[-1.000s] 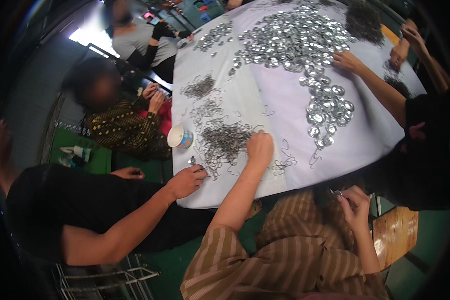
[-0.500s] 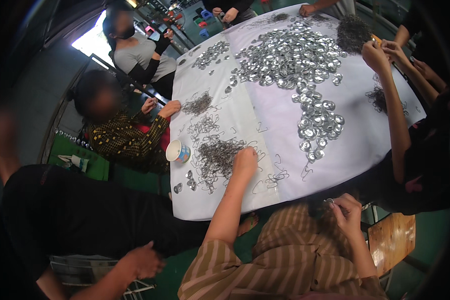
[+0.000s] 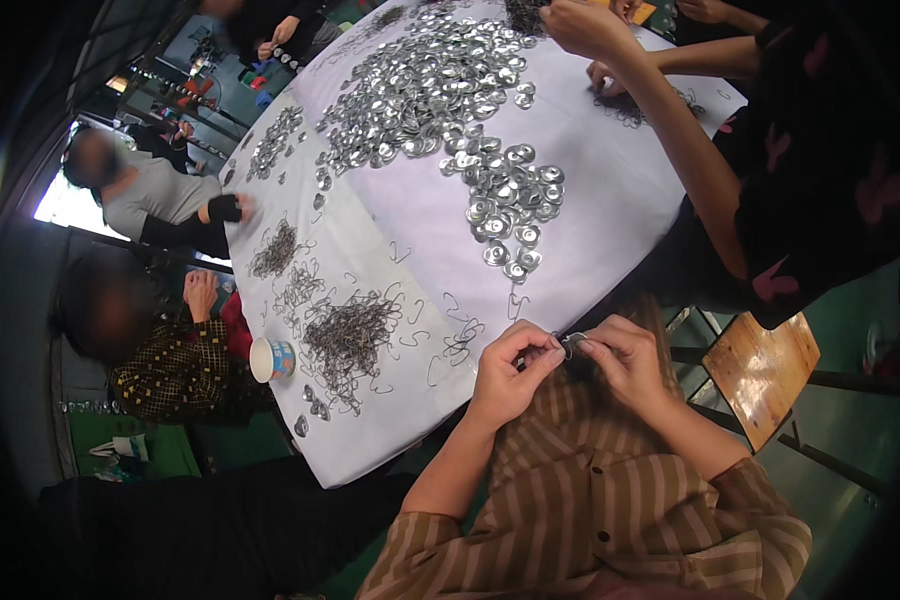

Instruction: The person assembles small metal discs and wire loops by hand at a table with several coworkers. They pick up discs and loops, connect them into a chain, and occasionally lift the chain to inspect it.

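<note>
My left hand (image 3: 515, 375) and my right hand (image 3: 628, 365) meet over my lap, just off the near edge of the table. Fingertips of both are pinched together. A small shiny metal disc (image 3: 572, 343) sits between them, gripped by my right hand. My left fingers pinch what looks like a thin wire hook against it, mostly hidden by the fingertips. On the table to the left lies a tangled pile of wire hooks (image 3: 348, 340), with loose hooks (image 3: 460, 335) scattered nearer my left hand. A trail of silver discs (image 3: 510, 195) runs toward me from a large heap (image 3: 420, 95).
A white-covered table (image 3: 610, 220) fills the middle. A paper cup (image 3: 272, 360) stands at its left edge, beside a few discs (image 3: 315, 405). Co-workers sit along the left, far and right sides; a co-worker's forearm (image 3: 685, 150) reaches over the right side. A wooden stool (image 3: 765, 370) stands at right.
My left hand has left the hook pile and come right to join my right hand over my lap. The view has swung, so the table appears shifted left.
</note>
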The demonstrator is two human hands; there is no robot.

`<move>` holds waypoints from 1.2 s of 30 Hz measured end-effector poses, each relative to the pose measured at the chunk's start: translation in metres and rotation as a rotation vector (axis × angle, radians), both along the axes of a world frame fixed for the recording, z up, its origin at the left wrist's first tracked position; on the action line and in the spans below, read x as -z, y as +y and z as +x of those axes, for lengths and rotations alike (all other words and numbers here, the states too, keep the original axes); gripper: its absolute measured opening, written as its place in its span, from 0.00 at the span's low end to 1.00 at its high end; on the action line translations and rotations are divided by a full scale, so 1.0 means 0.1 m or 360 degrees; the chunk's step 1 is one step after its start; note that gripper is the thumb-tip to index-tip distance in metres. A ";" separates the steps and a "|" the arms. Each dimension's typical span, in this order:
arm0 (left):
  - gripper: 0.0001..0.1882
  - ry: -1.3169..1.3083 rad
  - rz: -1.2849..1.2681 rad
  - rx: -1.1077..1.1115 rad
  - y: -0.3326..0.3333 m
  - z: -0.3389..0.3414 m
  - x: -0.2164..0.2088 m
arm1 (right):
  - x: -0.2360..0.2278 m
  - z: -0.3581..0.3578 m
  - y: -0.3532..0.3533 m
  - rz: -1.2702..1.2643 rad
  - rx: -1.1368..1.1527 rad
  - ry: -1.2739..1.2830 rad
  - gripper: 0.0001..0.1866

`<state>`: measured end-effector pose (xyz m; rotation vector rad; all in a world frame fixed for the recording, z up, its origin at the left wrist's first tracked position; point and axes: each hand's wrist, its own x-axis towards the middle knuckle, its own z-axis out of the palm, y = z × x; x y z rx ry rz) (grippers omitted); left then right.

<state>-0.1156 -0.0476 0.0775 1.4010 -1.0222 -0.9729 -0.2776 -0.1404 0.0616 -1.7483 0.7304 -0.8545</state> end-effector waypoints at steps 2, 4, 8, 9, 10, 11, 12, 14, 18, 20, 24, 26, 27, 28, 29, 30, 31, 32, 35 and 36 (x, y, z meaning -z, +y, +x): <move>0.02 0.0001 0.0018 0.0003 -0.03 -0.03 0.01 | 0.01 0.00 0.00 0.0000 0.0014 -0.0026 0.04; 0.02 0.0017 0.0039 0.0007 -0.05 -0.05 0.03 | 0.03 0.00 0.00 -0.0012 0.0024 -0.0045 0.04; 0.03 0.0018 -0.0005 -0.0001 -0.10 -0.09 0.07 | 0.02 0.01 -0.01 -0.0025 0.0005 -0.0050 0.04; 0.03 0.0030 -0.0011 -0.0024 -0.10 -0.10 0.09 | 0.01 0.01 -0.01 -0.0031 -0.0001 -0.0029 0.04; 0.03 0.0038 -0.0020 -0.0046 -0.11 -0.11 0.11 | 0.00 0.01 -0.02 -0.0041 -0.0006 -0.0012 0.04; 0.03 0.0064 -0.0029 -0.0066 -0.12 -0.13 0.13 | 0.00 0.01 -0.02 -0.0060 0.0009 -0.0007 0.04; 0.03 0.0090 -0.0038 -0.0085 -0.12 -0.15 0.15 | 0.01 0.00 -0.03 -0.0079 0.0024 -0.0002 0.03; 0.04 0.0208 -0.0096 -0.0122 -0.13 -0.19 0.21 | 0.00 0.00 -0.04 -0.0133 0.0037 0.0024 0.03; 0.04 0.0522 -0.0227 -0.0148 -0.16 -0.25 0.26 | -0.04 -0.01 -0.05 -0.0278 0.0036 0.0100 0.03; 0.04 0.0530 -0.0254 -0.0141 -0.15 -0.27 0.23 | -0.02 -0.02 -0.08 -0.0311 -0.0014 0.0068 0.03; 0.04 0.0157 -0.0248 -0.0120 -0.10 -0.27 0.17 | 0.15 0.01 -0.33 -0.0242 -0.0075 0.0009 0.04; 0.03 -0.0067 -0.0243 -0.0082 -0.09 -0.29 0.14 | 0.30 0.13 -0.47 -0.0334 -0.0042 0.0084 0.06; 0.04 -0.0163 -0.0253 -0.0057 -0.10 -0.32 0.07 | 0.38 0.26 -0.52 -0.0456 -0.0033 0.0139 0.07; 0.04 -0.0256 -0.0262 -0.0034 -0.09 -0.33 0.04 | 0.45 0.40 -0.57 -0.0578 -0.0026 0.0197 0.07; 0.04 -0.0312 -0.0275 -0.0015 -0.09 -0.32 0.06 | 0.51 0.55 -0.60 -0.0705 -0.0032 0.0224 0.08; 0.04 -0.0356 -0.0286 -0.0009 -0.08 -0.33 0.06 | 0.57 0.70 -0.63 -0.0833 -0.0037 0.0251 0.08; 0.05 -0.0401 -0.0297 -0.0007 -0.07 -0.33 0.06 | 0.64 0.83 -0.66 -0.0962 -0.0044 0.0277 0.09; 0.05 -0.0444 -0.0309 0.0001 -0.07 -0.34 0.06 | 0.71 0.93 -0.69 -0.0981 -0.0026 0.0340 0.09; 0.05 -0.0431 -0.0301 -0.0045 -0.05 -0.34 0.04 | 0.77 1.10 -0.75 -0.0975 -0.0006 0.0467 0.08; 0.05 -0.0436 -0.0303 -0.0061 -0.05 -0.33 0.04 | 0.74 1.10 -0.78 -0.0931 -0.0010 0.0469 0.08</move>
